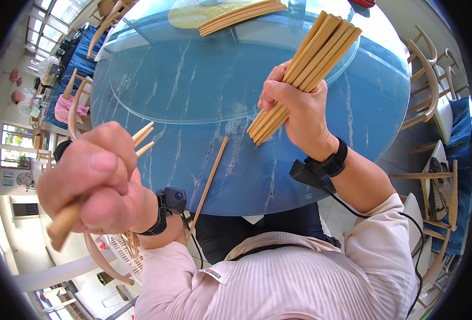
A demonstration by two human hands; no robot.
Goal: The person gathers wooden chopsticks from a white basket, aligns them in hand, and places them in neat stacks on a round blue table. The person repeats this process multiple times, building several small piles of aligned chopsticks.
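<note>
Close to the camera at left, my left hand [112, 172] is closed around a few wooden chopsticks [145, 149]; their thin tips poke out on the right and a thick end [65, 226] at lower left. My right hand [302, 110] grips a thick bundle of wooden chopsticks [322, 52], tilted above the blue marbled table [252, 176]. Between my hands a single chopstick [209, 184] lies across the table's near edge, its lower end jutting past it. Farther off, more chopsticks [242, 18] lie side by side on the round glass turntable [172, 88].
A clear drinking glass [297, 12] stands beyond the far chopsticks. At lower left, a white plastic basket [125, 256] holds more sticks. Wooden chairs [434, 92] surround the table. Black wrist cameras [176, 200] trail cables. A person [28, 102] is in the left background.
</note>
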